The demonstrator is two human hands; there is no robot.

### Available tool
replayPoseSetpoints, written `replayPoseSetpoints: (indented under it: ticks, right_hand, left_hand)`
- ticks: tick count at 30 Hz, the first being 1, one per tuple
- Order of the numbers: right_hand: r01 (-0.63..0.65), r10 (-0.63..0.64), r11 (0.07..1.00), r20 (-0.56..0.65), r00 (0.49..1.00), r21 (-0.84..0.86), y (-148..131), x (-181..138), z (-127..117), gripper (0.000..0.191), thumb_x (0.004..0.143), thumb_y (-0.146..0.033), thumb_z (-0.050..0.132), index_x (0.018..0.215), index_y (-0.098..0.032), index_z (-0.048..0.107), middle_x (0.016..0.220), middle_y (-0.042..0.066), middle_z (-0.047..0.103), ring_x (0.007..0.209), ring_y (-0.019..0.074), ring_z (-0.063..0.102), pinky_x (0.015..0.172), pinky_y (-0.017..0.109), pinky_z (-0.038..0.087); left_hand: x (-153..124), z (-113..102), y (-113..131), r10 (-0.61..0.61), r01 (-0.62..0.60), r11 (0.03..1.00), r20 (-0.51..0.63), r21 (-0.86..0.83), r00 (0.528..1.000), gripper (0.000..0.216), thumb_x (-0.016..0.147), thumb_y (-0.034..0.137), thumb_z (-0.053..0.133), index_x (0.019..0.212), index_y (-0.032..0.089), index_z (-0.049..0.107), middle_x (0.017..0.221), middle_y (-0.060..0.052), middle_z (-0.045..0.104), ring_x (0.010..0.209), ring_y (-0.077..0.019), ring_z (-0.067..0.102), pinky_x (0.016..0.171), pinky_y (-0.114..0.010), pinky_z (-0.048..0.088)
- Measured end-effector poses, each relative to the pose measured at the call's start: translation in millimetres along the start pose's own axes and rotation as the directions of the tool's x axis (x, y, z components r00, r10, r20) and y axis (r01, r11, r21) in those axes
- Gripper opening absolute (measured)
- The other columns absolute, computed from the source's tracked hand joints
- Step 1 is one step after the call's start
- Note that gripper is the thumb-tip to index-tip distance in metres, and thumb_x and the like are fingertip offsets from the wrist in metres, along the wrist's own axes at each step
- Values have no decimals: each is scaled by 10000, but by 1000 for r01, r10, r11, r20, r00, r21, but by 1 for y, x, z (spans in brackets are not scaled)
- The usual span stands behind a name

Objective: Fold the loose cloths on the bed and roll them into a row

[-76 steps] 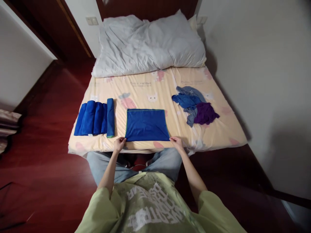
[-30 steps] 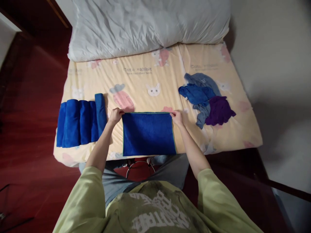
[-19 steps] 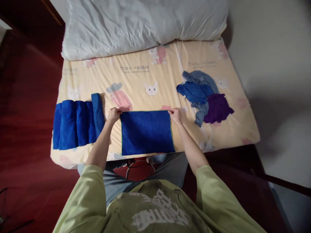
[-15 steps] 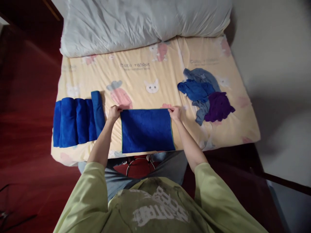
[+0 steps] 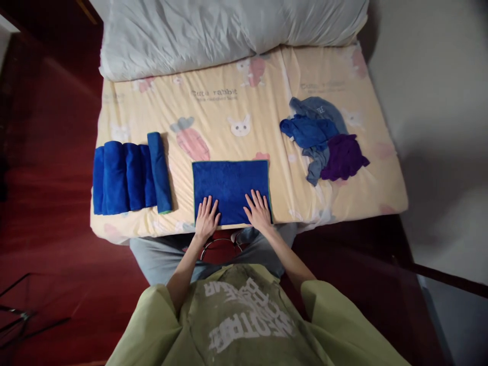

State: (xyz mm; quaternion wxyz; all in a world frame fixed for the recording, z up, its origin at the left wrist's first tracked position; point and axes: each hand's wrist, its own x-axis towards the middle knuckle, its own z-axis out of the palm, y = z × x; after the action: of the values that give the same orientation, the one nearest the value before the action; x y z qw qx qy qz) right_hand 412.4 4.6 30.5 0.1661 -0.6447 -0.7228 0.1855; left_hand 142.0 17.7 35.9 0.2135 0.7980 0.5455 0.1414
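A blue towel (image 5: 231,182) with a thin green edge lies spread flat on the bed, close to its near side. My left hand (image 5: 207,216) rests on the towel's near left corner, fingers stretched out and spread. Over the near right corner lies my right hand (image 5: 258,211), palm down with its fingers apart. Neither hand grips the cloth. Left of the towel, several rolled blue towels (image 5: 115,178) sit side by side, and one more roll (image 5: 159,173) with a green edge leans slightly against the row's right end.
A crumpled pile holds a purple cloth (image 5: 345,157), a blue cloth (image 5: 310,131) and a grey-blue garment (image 5: 322,108). Behind, a thick white quilt (image 5: 229,35) crosses the yellow rabbit-print bed sheet (image 5: 217,122). A wall (image 5: 430,101) stands on the right.
Both hands have let go of the towel's far corners and come back to its near corners, now flat on it. The view has shifted slightly.
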Motion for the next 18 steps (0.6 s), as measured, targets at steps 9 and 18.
replayPoseSetpoints:
  ticks: [9, 18]
  right_hand:
    - [-228, 237, 971, -315, 919, 65, 23, -31, 7, 575, 1052, -497, 408, 1472, -124, 532, 1587, 200, 444, 1483, 325, 398, 1211, 544, 336]
    - [-433, 572, 799, -304, 762, 417, 48, -95, 16, 448, 928, -567, 505, 957, -180, 728, 868, 130, 729, 764, 241, 667, 819, 385, 549]
  left_hand:
    - [-65, -10, -33, -344, 304, 937, -304, -173, 888, 422, 983, 444, 556, 1289, 178, 673, 1342, -189, 638, 1220, -307, 637, 1061, -482, 519]
    - [-78, -6, -31, -647, 514, 730, -213, -451, 732, 370, 796, 544, 705, 887, 185, 712, 868, -65, 717, 762, -219, 707, 770, -350, 585]
